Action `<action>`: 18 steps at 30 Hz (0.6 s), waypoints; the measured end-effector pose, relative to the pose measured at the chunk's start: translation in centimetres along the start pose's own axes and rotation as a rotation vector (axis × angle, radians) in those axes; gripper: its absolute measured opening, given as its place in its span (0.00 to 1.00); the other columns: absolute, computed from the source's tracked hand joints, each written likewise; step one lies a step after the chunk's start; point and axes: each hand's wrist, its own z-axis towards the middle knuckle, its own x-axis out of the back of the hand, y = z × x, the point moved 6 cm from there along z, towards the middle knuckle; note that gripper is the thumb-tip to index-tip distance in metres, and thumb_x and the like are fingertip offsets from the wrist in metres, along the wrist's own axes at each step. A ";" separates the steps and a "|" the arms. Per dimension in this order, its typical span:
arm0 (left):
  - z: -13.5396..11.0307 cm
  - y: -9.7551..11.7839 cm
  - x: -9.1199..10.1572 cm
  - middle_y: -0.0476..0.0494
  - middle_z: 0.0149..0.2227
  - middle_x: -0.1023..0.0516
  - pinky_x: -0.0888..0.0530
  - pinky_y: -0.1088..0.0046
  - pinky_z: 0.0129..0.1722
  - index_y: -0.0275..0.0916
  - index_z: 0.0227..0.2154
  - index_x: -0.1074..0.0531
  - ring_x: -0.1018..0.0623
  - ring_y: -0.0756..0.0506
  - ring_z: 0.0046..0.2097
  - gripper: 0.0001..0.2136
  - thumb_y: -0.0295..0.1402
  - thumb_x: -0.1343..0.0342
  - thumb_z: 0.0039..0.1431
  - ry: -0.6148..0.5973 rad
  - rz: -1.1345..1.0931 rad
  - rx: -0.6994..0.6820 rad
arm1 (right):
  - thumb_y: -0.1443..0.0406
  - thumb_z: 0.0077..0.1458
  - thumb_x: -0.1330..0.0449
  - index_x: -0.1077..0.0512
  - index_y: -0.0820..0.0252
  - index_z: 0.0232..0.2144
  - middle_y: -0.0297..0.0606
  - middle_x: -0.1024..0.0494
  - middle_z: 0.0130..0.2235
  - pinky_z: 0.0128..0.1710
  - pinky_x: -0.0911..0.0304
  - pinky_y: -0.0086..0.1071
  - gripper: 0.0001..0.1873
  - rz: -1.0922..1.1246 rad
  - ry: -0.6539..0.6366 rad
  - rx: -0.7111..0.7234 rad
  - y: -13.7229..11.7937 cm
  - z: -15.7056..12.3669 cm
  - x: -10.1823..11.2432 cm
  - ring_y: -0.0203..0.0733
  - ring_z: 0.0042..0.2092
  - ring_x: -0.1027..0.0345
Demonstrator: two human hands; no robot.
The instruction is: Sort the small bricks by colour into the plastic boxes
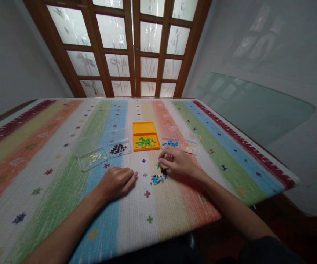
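Note:
On the tablecloth left of the loose pieces rests my left hand [120,181], its fingers curled together and nothing showing in them. My right hand [177,161] hovers over the edge of a small mixed pile of toy bricks [156,179], blue, brown and green. Its thumb and fingertips are pinched together; whatever they hold is too small to make out. Beyond stands an opened orange box [146,149] with green bricks [145,142] in it. A clear box with blue bricks [170,143] is just behind my right hand, partly covered by it.
Left of the orange box are a clear box of dark brown bricks [118,149] and a clear tray [85,165] with cream pieces [97,157]. To the right, another clear box holds yellow bricks [189,147]. A striped tablecloth [65,183] covers the table; its front edge is near me.

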 end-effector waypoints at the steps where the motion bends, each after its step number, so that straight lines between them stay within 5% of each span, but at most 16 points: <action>1: 0.0 0.0 -0.1 0.52 0.16 0.34 0.42 0.69 0.20 0.39 0.20 0.36 0.36 0.51 0.17 0.21 0.31 0.57 0.71 -0.003 -0.002 -0.001 | 0.69 0.57 0.38 0.24 0.61 0.32 0.36 0.25 0.33 0.36 0.39 0.33 0.03 0.011 -0.068 0.014 0.2 -0.1 0.3 0.37 0.33 0.34; 6: -0.1 -0.1 -0.2 0.52 0.17 0.34 0.43 0.69 0.19 0.39 0.20 0.35 0.37 0.52 0.17 0.20 0.30 0.56 0.70 -0.019 -0.018 0.000 | 0.72 0.55 0.39 0.22 0.60 0.35 0.37 0.24 0.34 0.36 0.37 0.32 0.07 0.074 -0.382 0.100 0.8 -0.9 0.2 0.37 0.34 0.33; 12: -0.1 -0.1 -0.1 0.52 0.17 0.34 0.44 0.70 0.20 0.40 0.20 0.36 0.38 0.52 0.17 0.20 0.30 0.56 0.71 -0.017 -0.023 0.010 | 0.74 0.50 0.39 0.22 0.56 0.42 0.36 0.22 0.39 0.39 0.35 0.33 0.17 0.063 -0.430 0.095 0.5 -1.3 -0.1 0.39 0.37 0.31; 18: -0.1 -0.1 -0.2 0.51 0.17 0.34 0.44 0.70 0.20 0.39 0.20 0.36 0.38 0.52 0.17 0.20 0.30 0.56 0.71 -0.023 -0.029 0.003 | 0.70 0.57 0.38 0.22 0.57 0.43 0.38 0.25 0.40 0.43 0.35 0.34 0.11 0.056 -0.432 0.133 0.3 -1.5 -0.4 0.39 0.39 0.31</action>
